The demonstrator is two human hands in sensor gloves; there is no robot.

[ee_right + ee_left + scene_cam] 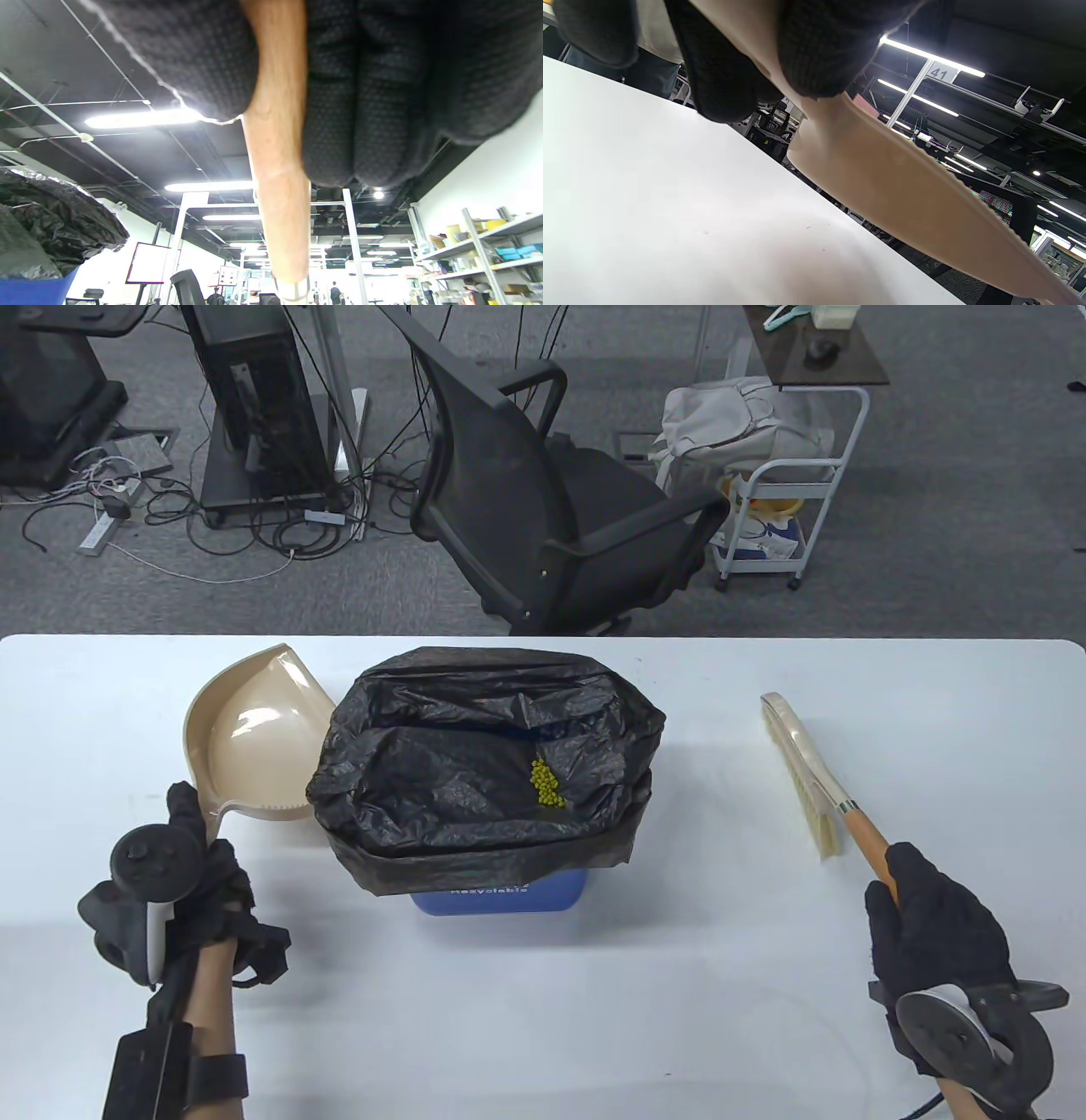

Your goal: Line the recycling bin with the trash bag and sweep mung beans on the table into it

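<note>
Fingers (382,106) of the right hand (933,925) are wrapping one brush (814,776) handle; the left hand (182,882) is gripping one dustpan (246,729) beside one bag-lined bin (501,891) holding mung beans (547,785).

White lettering peeks out on the blue recycling bin (501,899), half hidden under the trash bag (484,768), unreadable; a sign (941,73) upper right reads "41"
</note>
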